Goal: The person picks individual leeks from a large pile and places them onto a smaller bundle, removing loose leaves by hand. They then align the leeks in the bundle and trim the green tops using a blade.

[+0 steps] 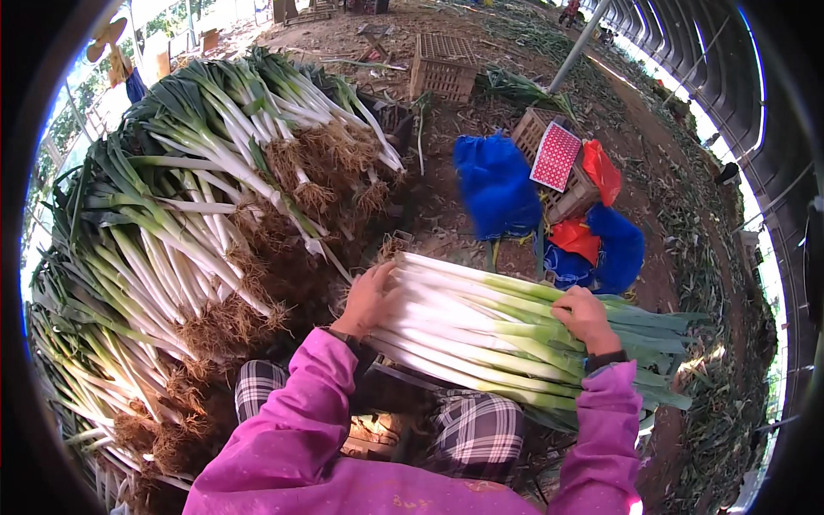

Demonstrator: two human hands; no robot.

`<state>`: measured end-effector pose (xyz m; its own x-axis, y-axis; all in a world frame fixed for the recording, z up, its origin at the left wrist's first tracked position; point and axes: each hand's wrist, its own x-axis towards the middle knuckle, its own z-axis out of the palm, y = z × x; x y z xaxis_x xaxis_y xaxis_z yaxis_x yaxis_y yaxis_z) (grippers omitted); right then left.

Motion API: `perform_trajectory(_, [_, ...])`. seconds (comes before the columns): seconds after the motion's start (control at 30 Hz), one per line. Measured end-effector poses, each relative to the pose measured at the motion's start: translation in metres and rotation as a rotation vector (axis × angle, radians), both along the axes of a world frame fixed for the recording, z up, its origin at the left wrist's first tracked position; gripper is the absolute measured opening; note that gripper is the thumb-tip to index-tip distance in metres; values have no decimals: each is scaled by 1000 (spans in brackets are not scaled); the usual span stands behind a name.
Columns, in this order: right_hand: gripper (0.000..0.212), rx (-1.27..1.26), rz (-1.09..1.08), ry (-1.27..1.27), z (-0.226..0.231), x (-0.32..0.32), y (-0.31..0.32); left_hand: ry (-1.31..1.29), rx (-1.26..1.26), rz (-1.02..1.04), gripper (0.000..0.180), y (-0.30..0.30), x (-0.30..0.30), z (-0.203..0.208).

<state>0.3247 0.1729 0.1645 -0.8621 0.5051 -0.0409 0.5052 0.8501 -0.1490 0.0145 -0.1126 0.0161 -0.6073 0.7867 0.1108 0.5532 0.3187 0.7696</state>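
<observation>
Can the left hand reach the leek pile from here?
Likely yes: the left hand is on the white ends of the leek bundle, but the leek pile lies close by with nothing visible between.

Left hand (369, 300), right hand (585, 318) (apart)

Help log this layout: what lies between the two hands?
Leek stalks, white turning green, lie between left hand and right hand in the head view.

The brown earth floor (322, 39) is strewn with leaf scraps (708, 266). Its left side is covered by heaped leeks (167, 245); farther off, a slatted crate (444, 69) is set down.
</observation>
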Motion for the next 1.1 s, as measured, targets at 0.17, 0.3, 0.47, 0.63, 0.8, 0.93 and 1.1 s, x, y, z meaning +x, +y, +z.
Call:
perform_trajectory(0.17, [40, -149, 143, -39, 28, 8, -59, 310, -268, -76, 68, 0, 9, 15])
perform_trajectory(0.3, [31, -55, 63, 171, 4, 26, -56, 576, 67, 29, 52, 23, 0, 10])
perform_trajectory(0.47, [32, 3, -82, 333, 64, 77, -34, 501, 398, -70, 31, 28, 20, 32])
perform_trajectory(0.63, [34, -21, -187, 235, 108, 97, -34, 490, 334, -251, 35, 47, 63, 46])
perform_trajectory(0.8, [37, 98, -125, 52, 41, 71, -18, 481, 164, -459, 39, 65, 81, 33])
perform_trajectory(0.93, [45, 82, -60, 212, 45, 76, -39, 599, 239, -467, 33, 37, 86, 66])
perform_trajectory(1.1, [46, 34, 90, -13, 47, 82, -108, 378, 339, -471, 37, -7, 118, 44])
